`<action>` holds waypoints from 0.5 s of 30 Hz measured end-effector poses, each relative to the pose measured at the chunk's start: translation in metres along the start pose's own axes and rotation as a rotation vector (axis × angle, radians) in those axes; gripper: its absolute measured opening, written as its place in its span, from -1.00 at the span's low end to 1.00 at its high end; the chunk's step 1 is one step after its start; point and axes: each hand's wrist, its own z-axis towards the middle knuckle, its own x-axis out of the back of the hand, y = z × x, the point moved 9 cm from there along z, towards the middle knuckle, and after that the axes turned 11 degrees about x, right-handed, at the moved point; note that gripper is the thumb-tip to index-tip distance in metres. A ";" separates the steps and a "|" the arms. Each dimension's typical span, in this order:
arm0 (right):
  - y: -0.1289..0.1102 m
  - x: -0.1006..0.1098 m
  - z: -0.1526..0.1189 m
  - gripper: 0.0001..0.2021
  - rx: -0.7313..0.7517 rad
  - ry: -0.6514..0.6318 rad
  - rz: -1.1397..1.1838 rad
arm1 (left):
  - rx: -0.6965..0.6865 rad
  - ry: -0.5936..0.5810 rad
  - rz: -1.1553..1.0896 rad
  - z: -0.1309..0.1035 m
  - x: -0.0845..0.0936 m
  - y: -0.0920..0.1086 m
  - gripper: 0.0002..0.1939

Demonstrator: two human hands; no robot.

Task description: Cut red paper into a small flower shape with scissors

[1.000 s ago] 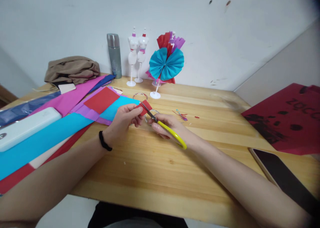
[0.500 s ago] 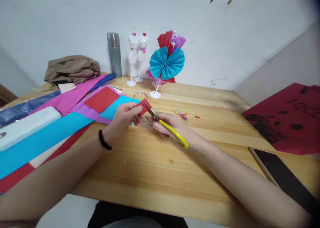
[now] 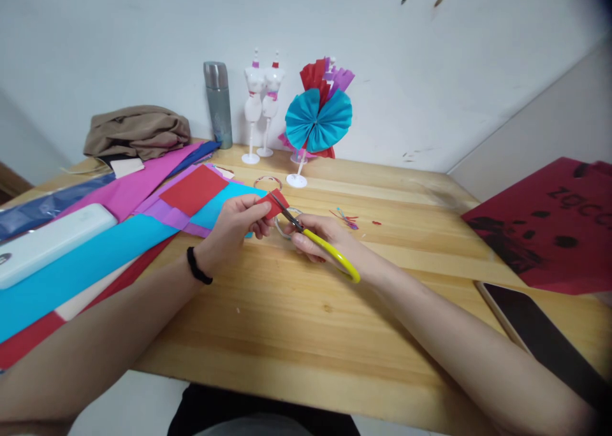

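Between its thumb and fingers, my left hand pinches a small red paper piece. My right hand grips yellow-handled scissors, whose dark blades lie across the red piece. I cannot tell whether the blades are cutting into it. Both hands are close together above the wooden table. Left of them lie a red sheet and a turquoise sheet. Small coloured scraps lie to the right of my right hand. Partly behind the hands are rings of tape or bangles.
Mini mannequins stand at the back, one dressed in a turquoise pleated paper fan. Beside them are a flask and brown cloth. A white case lies left; a phone and red bag are right.
Very little differs. Both hands keep almost the same pose, with the scissor blades still across the red piece; the whole view has shifted slightly.
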 end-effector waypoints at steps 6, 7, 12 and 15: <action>0.000 -0.001 0.000 -0.46 -0.010 -0.009 0.002 | -0.007 0.007 -0.005 0.000 0.001 0.001 -0.73; 0.000 -0.001 0.000 -0.46 -0.010 -0.012 0.002 | -0.008 0.008 -0.002 0.000 0.001 0.000 -0.73; 0.001 -0.001 0.001 -0.47 -0.001 -0.013 -0.013 | -0.008 0.004 0.005 0.001 0.001 0.000 -0.72; 0.001 -0.001 0.001 -0.49 0.002 -0.018 -0.016 | -0.009 0.004 0.004 0.002 0.002 -0.001 -0.72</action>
